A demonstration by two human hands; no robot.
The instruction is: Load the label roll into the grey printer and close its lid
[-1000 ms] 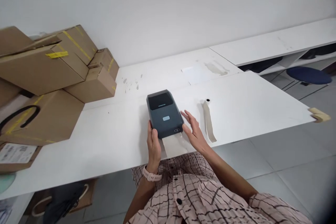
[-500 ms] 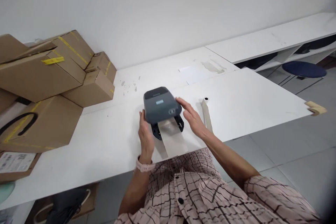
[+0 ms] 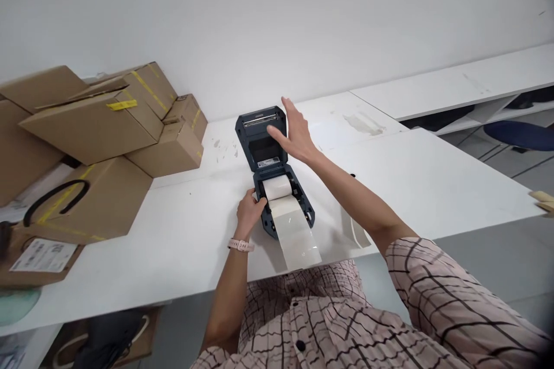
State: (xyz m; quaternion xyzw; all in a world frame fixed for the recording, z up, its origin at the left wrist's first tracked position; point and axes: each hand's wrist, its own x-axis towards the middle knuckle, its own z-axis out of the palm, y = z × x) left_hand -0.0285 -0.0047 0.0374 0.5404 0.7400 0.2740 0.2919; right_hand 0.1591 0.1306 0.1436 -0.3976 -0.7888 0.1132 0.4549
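Note:
A dark grey label printer (image 3: 308, 199) lies on the white table with its lid (image 3: 262, 149) raised and tipped back. Inside sits a white label roll (image 3: 277, 187), its strip (image 3: 298, 236) running out over the front toward the table edge. My left hand (image 3: 250, 211) grips the left side of the printer's base, thumb on the rim. At the lid's right edge, my right hand (image 3: 298, 134) is open, fingers stretched upward and thumb across the inner face. Partly hidden behind my right forearm is a curled strip of paper (image 3: 357, 233).
Cardboard boxes (image 3: 99, 127) with yellow tape are piled on the left. A labelled carton (image 3: 43, 259) and a black curved handle or cable (image 3: 56, 196) are there too. A white wall rises behind. On the right stand a low shelf (image 3: 476, 118) and a blue stool (image 3: 519, 134).
The printer's lid has swung up and back, exposing the label roll. My right hand rose with it, while my left hand stayed by the base. The view has shifted slightly.

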